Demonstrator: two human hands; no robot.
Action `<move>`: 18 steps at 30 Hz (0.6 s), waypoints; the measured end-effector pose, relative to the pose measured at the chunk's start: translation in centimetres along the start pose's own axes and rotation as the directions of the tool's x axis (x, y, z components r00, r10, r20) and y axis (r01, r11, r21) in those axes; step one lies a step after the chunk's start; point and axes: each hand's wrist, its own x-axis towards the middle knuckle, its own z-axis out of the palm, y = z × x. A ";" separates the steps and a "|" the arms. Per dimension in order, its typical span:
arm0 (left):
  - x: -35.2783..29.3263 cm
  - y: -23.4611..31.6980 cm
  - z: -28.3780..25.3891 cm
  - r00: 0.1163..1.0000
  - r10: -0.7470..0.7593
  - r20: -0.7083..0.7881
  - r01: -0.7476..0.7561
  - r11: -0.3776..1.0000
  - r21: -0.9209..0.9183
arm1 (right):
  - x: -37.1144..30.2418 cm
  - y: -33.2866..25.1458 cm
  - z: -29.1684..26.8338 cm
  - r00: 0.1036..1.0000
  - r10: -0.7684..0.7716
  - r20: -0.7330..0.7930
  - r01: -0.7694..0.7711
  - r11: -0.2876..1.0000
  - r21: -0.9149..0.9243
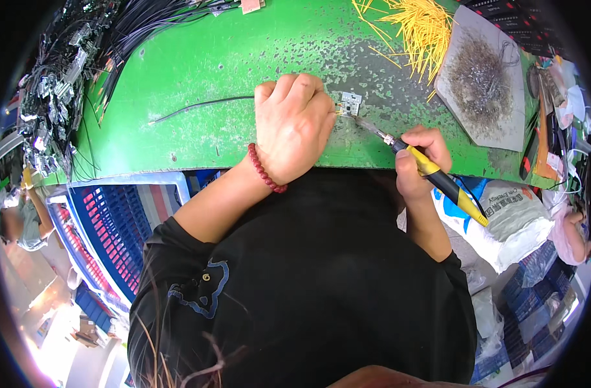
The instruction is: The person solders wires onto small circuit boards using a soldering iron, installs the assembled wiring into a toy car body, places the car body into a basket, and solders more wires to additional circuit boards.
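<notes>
My left hand (pixel 295 123), a beaded bracelet at its wrist, is closed over a black cable (pixel 208 101) that runs out to the left across the bench. Beyond its fingertips, thin wire ends reach the left edge of a small white circuit board (pixel 351 103) lying on the green surface. A yellow and black soldering iron (pixel 445 185) is gripped in my right hand (pixel 421 158). Its metal tip is at the lower edge of the board, by the wire ends; whether it touches them is too small to tell.
The bench top (pixel 198 64) is worn green. A pile of yellow wires (pixel 421 32) lies at the back right, beside a grey sheet (pixel 512 126) covered in dark debris. Black cables (pixel 137 29) and tangled parts (pixel 56 84) heap up at left. A blue crate (pixel 111 220) stands below the edge.
</notes>
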 end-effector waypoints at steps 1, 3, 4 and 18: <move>0.0 0.0 0.0 1.000 0.004 -0.002 -0.004 1.000 0.001 | 0.0 0.0 0.0 1.000 0.009 -0.003 -0.009 1.000 -0.010; 0.1 0.0 0.1 1.000 0.008 -0.011 -0.008 1.000 -0.003 | 0.0 0.0 0.0 1.000 0.002 -0.001 -0.002 1.000 -0.002; 0.1 0.0 0.1 1.000 0.011 -0.010 -0.011 1.000 0.000 | 0.0 0.0 0.1 1.000 -0.004 -0.003 0.004 1.000 0.001; 0.1 -0.1 0.1 1.000 0.006 -0.019 -0.006 1.000 -0.010 | -0.4 -0.1 0.5 0.990 0.127 -0.058 -0.121 0.989 0.088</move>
